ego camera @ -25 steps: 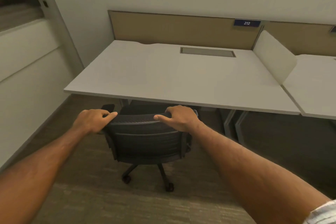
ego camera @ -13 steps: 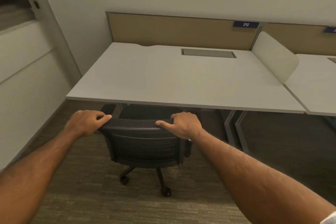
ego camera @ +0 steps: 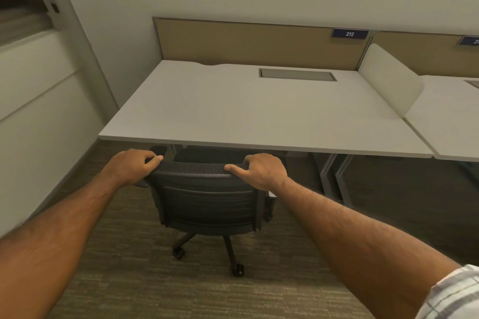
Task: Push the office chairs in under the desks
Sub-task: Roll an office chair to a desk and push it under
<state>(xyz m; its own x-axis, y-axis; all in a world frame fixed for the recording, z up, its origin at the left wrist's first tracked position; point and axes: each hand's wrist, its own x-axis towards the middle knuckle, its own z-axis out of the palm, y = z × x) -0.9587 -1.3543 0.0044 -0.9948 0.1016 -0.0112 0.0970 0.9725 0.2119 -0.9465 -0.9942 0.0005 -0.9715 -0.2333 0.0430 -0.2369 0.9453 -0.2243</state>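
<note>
A black mesh-backed office chair (ego camera: 207,202) on castors stands at the front edge of a white desk (ego camera: 246,111), its seat tucked beneath the desktop and mostly hidden. My left hand (ego camera: 129,166) grips the top left corner of the chair back. My right hand (ego camera: 261,169) grips the top right corner, thumb lying along the rim. Both arms reach forward from the bottom of the view.
A tan partition (ego camera: 259,41) with a blue "212" plate (ego camera: 349,33) backs the desk. A white divider (ego camera: 388,80) separates it from a second desk (ego camera: 453,116) on the right. Grey desk legs (ego camera: 331,176) stand right of the chair. A wall (ego camera: 39,124) runs along the left; carpet below.
The chair back has stayed close to the desk edge while my view has shifted slightly back and down. Both hands keep their hold on the chair back.
</note>
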